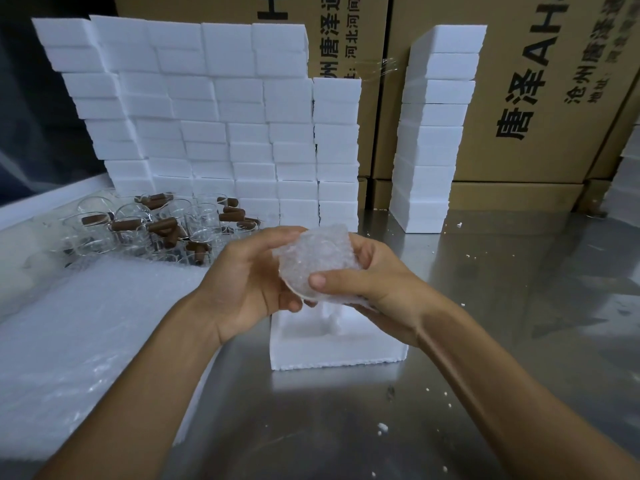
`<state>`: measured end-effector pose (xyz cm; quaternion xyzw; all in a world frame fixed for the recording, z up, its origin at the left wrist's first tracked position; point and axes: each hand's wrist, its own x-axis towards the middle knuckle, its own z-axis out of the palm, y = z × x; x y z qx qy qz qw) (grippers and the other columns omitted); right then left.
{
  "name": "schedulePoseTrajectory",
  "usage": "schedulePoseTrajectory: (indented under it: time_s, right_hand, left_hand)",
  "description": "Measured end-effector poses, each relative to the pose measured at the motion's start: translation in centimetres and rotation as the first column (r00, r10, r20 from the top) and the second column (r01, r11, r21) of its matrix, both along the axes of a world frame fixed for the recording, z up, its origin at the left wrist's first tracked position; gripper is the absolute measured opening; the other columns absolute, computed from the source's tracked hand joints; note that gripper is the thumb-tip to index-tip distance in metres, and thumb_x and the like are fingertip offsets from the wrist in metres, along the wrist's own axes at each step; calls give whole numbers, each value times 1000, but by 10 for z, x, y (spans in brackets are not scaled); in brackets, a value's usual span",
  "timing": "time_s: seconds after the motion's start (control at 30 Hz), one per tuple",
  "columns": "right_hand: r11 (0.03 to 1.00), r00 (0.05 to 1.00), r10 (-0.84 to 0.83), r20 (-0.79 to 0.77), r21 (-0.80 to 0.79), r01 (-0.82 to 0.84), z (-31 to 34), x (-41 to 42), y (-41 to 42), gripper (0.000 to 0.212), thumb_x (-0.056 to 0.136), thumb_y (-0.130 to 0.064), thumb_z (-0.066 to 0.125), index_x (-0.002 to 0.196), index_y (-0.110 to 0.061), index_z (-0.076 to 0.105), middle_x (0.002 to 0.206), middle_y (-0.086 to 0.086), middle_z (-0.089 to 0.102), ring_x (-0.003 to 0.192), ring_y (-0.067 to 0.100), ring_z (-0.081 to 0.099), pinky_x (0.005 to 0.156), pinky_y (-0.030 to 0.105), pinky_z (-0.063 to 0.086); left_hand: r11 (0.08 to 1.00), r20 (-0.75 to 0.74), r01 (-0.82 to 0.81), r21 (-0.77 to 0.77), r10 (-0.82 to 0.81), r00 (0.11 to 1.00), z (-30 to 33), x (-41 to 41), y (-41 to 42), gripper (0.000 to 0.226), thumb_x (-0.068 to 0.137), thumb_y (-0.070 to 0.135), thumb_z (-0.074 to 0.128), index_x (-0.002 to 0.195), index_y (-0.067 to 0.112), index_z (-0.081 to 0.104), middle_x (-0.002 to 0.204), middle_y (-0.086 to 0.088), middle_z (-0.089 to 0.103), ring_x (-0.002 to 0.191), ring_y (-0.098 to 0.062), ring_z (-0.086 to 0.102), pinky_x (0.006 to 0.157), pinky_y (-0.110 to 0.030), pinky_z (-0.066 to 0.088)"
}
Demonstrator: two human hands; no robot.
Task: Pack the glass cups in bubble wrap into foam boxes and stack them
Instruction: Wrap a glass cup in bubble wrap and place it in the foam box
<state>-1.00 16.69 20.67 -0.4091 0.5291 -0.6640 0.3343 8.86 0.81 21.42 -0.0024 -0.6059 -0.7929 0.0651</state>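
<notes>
Two hands hold one bubble-wrapped glass cup (pixel 313 263) in the air, just above an open foam box (pixel 332 344) that sits on the steel table (pixel 485 341) near its middle.

Your left hand (pixel 249 282) curls round the left side of the bundle, fingers behind it and thumb low beneath. Your right hand (pixel 367 285) grips the right side, its thumb pressed across the front of the wrap near the cup's rim, which tilts down toward you. The bundle lies between your palms, not touching the box.

The cup probably feels light, but the glass is fragile and the plastic wrap is likely soft and a little slippery, so the cup could slide inside it. Hold round the body with both palms rather than by loose wrap ends. The foam is light and brittle, judging by the white crumbs (pixel 381 427) scattered on the table; press gently when seating the cup in the moulded hollow.

Toward the table's far left corner stands a cluster of unwrapped glass cups (pixel 145 226) with brown handles. Sheets of bubble wrap (pixel 86 323) lie along the left edge. Against the far edge rise a wall of stacked foam boxes (pixel 214 116) and a separate foam column (pixel 436 133), with cardboard cartons (pixel 554 98) behind.
</notes>
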Motion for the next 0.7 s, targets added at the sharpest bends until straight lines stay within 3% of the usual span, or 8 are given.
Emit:
schedulePoseTrajectory:
  time_s: [0.17,0.33,0.5,0.63,0.7]
  right_hand:
    - [997,991,65,116,-56,-59,4,-3,5,43,75,-7,73,117,-11,63,89,1,71,75,11,68,63,20,52]
    - [995,988,87,127,-57,-80,2,-6,7,62,52,-29,95,106,-14,68,79,-3,67,62,6,61,50,16,45]
    - [985,970,165,179,-78,-153,-3,-8,7,65,41,-50,96,95,-20,76,88,2,70,75,11,64,59,20,51]
    - [985,968,168,184,-57,-160,-3,-8,7,68,37,-51,97,95,-20,79,93,4,72,82,15,67,68,24,54]
    - [982,966,188,175,-65,-179,-3,-8,9,65,40,-46,98,96,-20,79,94,4,74,83,15,70,69,24,56]
  left_hand:
    - [1000,-70,7,4,-6,997,-2,-2,3,69,58,49,90,111,9,74,103,-14,70,75,-23,69,56,-27,57]
    - [997,-83,-48,-54,43,996,1,-1,7,70,56,48,92,112,9,74,107,-15,71,83,-28,72,63,-28,60]
    - [994,-70,-70,-79,64,995,5,0,8,42,75,37,74,107,9,76,102,-13,73,81,-26,71,59,-28,59]
    - [996,-50,-37,-84,33,998,2,0,7,35,82,36,69,105,12,78,102,-11,74,82,-24,71,60,-29,59]
    - [996,-53,20,-84,-25,998,2,1,4,42,77,38,79,109,11,76,106,-12,73,88,-25,72,65,-29,59]
